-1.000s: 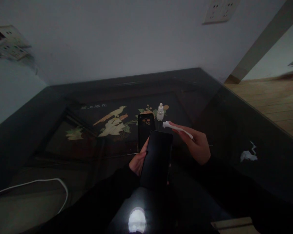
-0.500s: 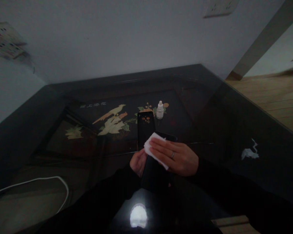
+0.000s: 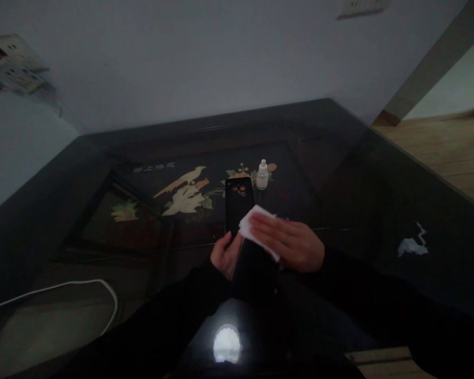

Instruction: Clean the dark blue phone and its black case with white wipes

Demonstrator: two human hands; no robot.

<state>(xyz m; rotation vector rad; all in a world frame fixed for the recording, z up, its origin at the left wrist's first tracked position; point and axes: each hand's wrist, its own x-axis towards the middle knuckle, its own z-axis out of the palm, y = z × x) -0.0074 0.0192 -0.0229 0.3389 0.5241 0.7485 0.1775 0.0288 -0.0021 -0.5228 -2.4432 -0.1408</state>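
As left grip (image 3: 225, 256) holds phone (image 3: 253, 271), right grip (image 3: 294, 242) above it, clutching white tissue (image 3: 246, 225)

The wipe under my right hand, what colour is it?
The wipe under your right hand looks white, showing best in the head view.

One line of writing can be partly read: a row of four small, pale grey Chinese characters (image 3: 154, 167) on the dark, glossy surface (image 3: 332, 152). It stands toward the far left of the decorated panel, to the left of the head of the pale yellow-green bird figure with an orange tail (image 3: 181, 181). From left to right, the second character reads 上 and the fourth reads 花; the first and third are too blurred to tell. Any print on the small whitish dropper bottle with a white cap (image 3: 262, 176) is too small to read.
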